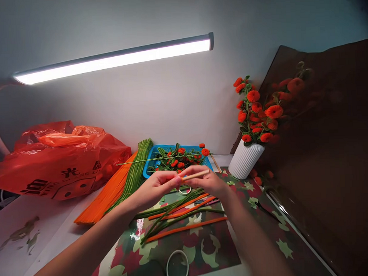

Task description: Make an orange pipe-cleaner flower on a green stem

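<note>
nearest the camera, a tape ring (177,266) lies on the patterned mat (215,249). beyond it, loose green and orange stems (180,218) lie under both hands. the left hand (157,186) and right hand (205,180) pinch a thin wooden stick (195,176) between their fingers, above the mat. behind sits a blue basket (154,155), left of it an orange bag (60,158), right a white vase (245,160).
</note>
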The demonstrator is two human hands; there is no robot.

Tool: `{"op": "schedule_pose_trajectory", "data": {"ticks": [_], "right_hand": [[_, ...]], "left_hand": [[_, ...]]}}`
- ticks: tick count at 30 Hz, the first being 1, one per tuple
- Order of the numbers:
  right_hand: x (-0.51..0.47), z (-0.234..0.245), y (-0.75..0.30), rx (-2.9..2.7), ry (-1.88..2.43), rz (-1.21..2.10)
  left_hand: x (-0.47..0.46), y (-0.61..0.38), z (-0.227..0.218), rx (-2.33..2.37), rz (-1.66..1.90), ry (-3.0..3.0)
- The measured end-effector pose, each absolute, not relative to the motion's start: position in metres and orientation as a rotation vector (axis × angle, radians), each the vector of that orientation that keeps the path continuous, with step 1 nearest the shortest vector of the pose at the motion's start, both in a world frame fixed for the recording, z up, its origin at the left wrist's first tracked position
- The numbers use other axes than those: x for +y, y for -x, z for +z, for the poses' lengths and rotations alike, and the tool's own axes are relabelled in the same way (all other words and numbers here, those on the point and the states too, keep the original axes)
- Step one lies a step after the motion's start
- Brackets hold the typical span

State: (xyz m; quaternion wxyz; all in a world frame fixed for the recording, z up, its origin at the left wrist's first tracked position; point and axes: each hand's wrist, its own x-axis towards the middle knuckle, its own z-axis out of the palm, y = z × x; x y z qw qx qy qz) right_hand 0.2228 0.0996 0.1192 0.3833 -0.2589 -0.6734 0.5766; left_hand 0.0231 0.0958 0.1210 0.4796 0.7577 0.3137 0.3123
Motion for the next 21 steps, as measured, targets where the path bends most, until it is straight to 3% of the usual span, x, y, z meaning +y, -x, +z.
{"op": "schedule_pose_trajectory", "data": {"ticks": [3,7,15,21], "right_hand": [[0.100,0.127,-0.235,-1.827,0.696,1.564],[0.095,0.133,-0.238,-1.912,0.837,1.439],[0.076,0.138,-0.217,-2.061,1.093,0.715],[0.066,0.125,-0.195,-2.015,0.999,0.134]], "left_hand": [[0.095,-0.020,0.123,0.698,0.615,-2.144],[0.096,-0.019,0.122,0.734,0.597,-2.401],[0.094,-0.021,0.118,0.949,0.626,-2.633],[0.092,-0.027,0.121,1.296,0.910,-2.255]]}}
